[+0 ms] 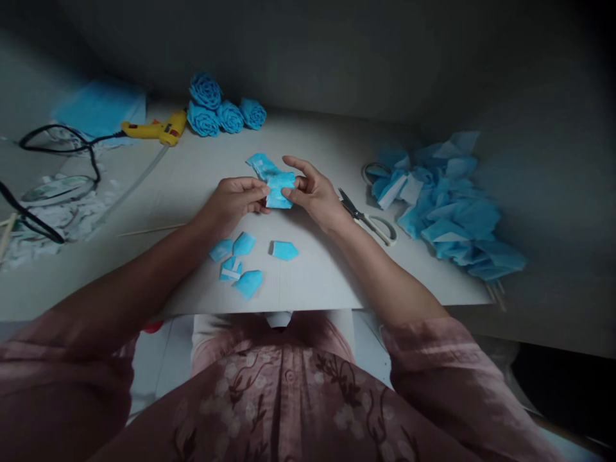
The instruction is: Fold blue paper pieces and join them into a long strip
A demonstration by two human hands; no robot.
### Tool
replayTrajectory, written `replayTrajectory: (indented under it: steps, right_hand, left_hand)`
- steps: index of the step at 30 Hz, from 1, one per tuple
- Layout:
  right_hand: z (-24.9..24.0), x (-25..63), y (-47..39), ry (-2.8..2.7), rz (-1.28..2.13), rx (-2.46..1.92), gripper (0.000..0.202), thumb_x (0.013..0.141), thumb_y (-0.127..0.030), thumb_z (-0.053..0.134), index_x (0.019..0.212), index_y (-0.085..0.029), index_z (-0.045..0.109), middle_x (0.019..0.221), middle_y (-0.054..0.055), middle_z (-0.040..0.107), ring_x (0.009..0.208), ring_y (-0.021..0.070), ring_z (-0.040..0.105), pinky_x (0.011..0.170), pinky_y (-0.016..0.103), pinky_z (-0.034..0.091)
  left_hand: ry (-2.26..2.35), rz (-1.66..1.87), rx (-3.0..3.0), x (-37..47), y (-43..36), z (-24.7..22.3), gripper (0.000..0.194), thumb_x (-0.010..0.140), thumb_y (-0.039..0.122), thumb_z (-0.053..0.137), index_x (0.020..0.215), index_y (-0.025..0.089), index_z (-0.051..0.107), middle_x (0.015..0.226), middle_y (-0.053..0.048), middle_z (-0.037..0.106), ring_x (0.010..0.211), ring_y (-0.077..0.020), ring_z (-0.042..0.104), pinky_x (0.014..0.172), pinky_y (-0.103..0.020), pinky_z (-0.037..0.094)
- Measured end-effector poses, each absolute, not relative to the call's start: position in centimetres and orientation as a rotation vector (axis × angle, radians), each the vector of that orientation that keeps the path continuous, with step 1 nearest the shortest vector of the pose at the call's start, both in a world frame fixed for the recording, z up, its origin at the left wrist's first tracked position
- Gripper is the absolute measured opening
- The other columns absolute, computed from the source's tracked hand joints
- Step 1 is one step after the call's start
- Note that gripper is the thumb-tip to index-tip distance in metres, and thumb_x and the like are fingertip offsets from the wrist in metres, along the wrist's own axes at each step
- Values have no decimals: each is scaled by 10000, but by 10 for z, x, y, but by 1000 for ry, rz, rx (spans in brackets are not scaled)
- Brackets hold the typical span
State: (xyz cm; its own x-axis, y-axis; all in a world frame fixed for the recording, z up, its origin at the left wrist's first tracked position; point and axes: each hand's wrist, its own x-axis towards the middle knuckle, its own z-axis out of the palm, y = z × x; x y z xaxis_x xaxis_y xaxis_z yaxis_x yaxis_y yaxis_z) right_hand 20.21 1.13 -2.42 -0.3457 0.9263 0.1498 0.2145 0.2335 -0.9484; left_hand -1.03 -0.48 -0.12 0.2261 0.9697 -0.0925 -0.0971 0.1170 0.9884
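Observation:
A small light-blue piece of crepe-like paper (280, 192) is pinched between my two hands over the middle of the table. My left hand (243, 194) grips its left edge between thumb and fingers. My right hand (312, 192) holds its right side with the thumb on top, the index finger raised away. Just behind it lies another crumpled blue piece (261, 165); whether the two are joined I cannot tell. Nearer to me, several cut blue pieces with pointed ends lie in a cluster, and one single piece (284, 250) sits to their right.
Dark-bladed scissors (368, 218) lie by my right forearm, beside a heap of blue sheets (447, 205). Several blue paper roses (205, 120) stand at the back. A yellow glue gun (156, 130) with a black cord, a flat blue stack (103, 106) and white scraps (58, 218) are at left.

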Motion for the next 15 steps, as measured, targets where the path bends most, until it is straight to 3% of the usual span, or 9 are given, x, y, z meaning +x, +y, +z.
replayTrajectory:
  steps: [6, 15]
  right_hand:
    - [-24, 207, 14, -1735, 1210, -1059, 789, 982, -601, 748, 1644, -289, 454, 1023, 29, 699, 897, 199, 666, 855, 359, 602]
    - [-19, 216, 16, -1426, 1430, -1039, 679, 881, -379, 889, 1497, -291, 616, 991, 7, 777, 898, 189, 715, 890, 349, 642]
  left_hand:
    - [998, 1052, 1150, -11, -3, -4, 257, 787, 301, 932, 776, 138, 735, 719, -27, 699, 691, -145, 682, 698, -286, 621]
    - [1111, 1039, 1209, -11, -7, 5, 191, 942, 250, 818, 831, 109, 750, 743, -44, 732, 620, -117, 676, 649, -239, 577]
